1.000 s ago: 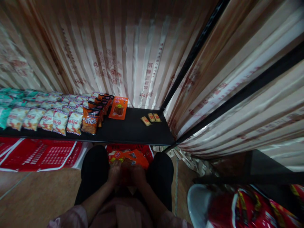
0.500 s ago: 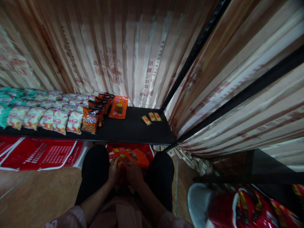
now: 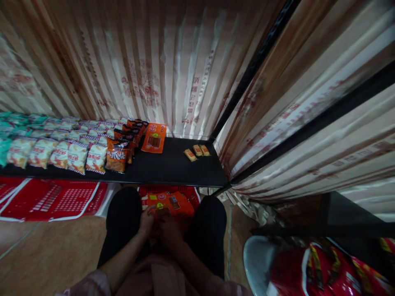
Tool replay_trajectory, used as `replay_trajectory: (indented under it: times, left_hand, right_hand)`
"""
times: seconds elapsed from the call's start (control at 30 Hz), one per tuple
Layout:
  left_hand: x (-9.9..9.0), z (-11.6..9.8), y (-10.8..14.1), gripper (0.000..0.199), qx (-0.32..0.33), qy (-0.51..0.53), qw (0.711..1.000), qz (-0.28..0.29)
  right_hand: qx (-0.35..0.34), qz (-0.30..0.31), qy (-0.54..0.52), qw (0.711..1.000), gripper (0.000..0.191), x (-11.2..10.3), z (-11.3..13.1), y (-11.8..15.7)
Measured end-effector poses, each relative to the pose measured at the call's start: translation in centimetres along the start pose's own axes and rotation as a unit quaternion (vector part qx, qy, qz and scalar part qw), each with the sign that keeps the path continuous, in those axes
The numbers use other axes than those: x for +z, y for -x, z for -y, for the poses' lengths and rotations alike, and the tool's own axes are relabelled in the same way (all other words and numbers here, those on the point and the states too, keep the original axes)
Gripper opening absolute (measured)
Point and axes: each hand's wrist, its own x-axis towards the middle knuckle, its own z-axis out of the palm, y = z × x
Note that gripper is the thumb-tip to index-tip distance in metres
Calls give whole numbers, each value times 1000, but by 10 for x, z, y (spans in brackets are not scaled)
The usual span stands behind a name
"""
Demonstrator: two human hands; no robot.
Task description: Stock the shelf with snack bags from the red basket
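Left hand and right hand close together at near side of orange packet; dim, cannot tell if either grips. Red basket just beyond hands; shelf farther, bags forward-left of left hand.

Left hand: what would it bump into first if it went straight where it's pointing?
The left hand would probably meet the orange snack packet just ahead of it first. They might even be touching; the dark picture makes depth hard to tell.
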Motion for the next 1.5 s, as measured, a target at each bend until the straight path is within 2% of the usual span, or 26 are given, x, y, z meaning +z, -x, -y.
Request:
replay_trajectory:
  times: [0.1, 0.3, 0.5, 0.6, 0.67, 0.8, 0.93, 1.0, 1.13, 1.27, 1.4, 1.5]
  left_hand:
    - [0, -3, 4, 34, -2, -6, 1000, 1]
    - [-1, -13, 10, 31, 26, -19, 999, -22]
    - [0, -22, 19, 30, 52, -38, 997, -37]
    - [0, -25, 21, 29, 61, -43, 996, -40]
    - [1, -26, 22, 29, 64, -44, 996, -39]
    - [2, -30, 23, 31, 69, -44, 996, -37]
    - [0, -34, 24, 32, 77, -40, 996, -27]
    - [0, -37, 24, 32, 75, -34, 996, -22]
    - [-1, -42, 26, 31, 83, -23, 996, -26]
    - [-2, -45, 29, 31, 82, -23, 996, -16]
    - [-5, -40, 36, 30, 65, -27, 997, -11]
    - [-9, -36, 39, 27, 77, -48, 995, -28]
  right_hand:
    - [-2, -1, -13, 1000, 32, 1, 0, 2]
    - [3, -20, -87, 996, 24, -1, -7, 6]
    - [89, -148, -112, 979, 32, 6, -30, 3]
    - [125, -223, -119, 960, 36, 16, -45, 0]
    - [150, -248, -148, 945, 38, 20, -52, -2]
    - [198, -220, -252, 921, 40, 17, -57, -6]
    - [227, -165, -332, 901, 26, 5, -54, -7]
    - [226, -156, -371, 887, 25, 0, -52, -8]
    - [202, -132, -466, 852, 33, -10, -50, -8]
    - [180, -92, -560, 804, 41, -16, -46, -8]
    - [211, -80, -601, 767, 49, -13, -38, -2]
    - [216, -74, -628, 744, 50, -8, -32, 3]
